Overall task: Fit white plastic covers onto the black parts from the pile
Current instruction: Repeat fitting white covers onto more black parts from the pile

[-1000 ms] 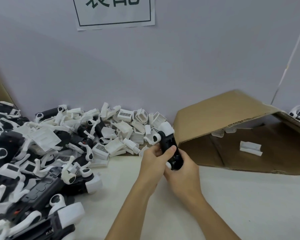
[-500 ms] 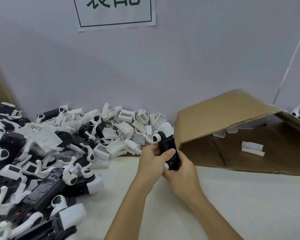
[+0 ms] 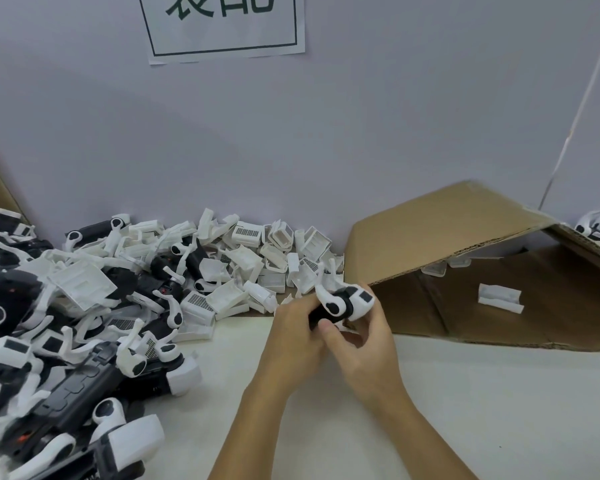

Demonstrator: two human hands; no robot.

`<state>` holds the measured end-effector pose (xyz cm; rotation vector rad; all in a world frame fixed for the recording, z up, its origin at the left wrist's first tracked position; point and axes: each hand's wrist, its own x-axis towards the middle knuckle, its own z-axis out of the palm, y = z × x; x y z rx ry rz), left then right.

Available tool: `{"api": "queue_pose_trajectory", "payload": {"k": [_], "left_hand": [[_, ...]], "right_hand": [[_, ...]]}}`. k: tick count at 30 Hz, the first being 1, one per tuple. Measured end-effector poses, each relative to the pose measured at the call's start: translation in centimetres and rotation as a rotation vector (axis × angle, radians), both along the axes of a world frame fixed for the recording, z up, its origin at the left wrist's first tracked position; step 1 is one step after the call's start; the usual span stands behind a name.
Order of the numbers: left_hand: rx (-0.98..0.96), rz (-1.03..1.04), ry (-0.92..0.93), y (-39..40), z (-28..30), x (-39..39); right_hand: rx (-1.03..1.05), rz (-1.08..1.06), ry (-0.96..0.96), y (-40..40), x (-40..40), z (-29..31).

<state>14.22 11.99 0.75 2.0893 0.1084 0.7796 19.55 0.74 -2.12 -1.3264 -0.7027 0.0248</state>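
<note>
Head view: the black part (image 3: pixel 321 312) with its white cover (image 3: pixel 355 301) sits at centre, just at three o'clock of the pile (image 3: pixel 125 306). It looks light, rigid and smooth, best held by the black body. The left hand (image 3: pixel 297 336) wraps that body; the right hand (image 3: pixel 364 344) cups the cover end, thumb pressing from below, both forearms angled inward.

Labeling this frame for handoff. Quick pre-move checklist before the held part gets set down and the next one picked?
1. Both hands on the part: left hand and right hand hold the black part: ok.
2. White cover on the part's end: ok.
3. Cover fully seated: cannot tell.
4. Loose covers in the pile: ok.
5. Bare table for set-down: ok.
</note>
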Motion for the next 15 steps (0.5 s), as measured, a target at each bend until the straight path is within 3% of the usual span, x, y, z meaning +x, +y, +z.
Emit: {"api": "queue_pose_trajectory", "payload": {"k": [3,15], "left_hand": [[0.065,-0.044,0.010,-0.1,-0.1,-0.3],[0.075,-0.035,0.071,0.3,-1.2,-0.2]], "right_hand": [[0.023,-0.062,0.096,0.2,0.2,0.0],[0.006,-0.153,0.104,0.3,1.0,-0.6]]}}
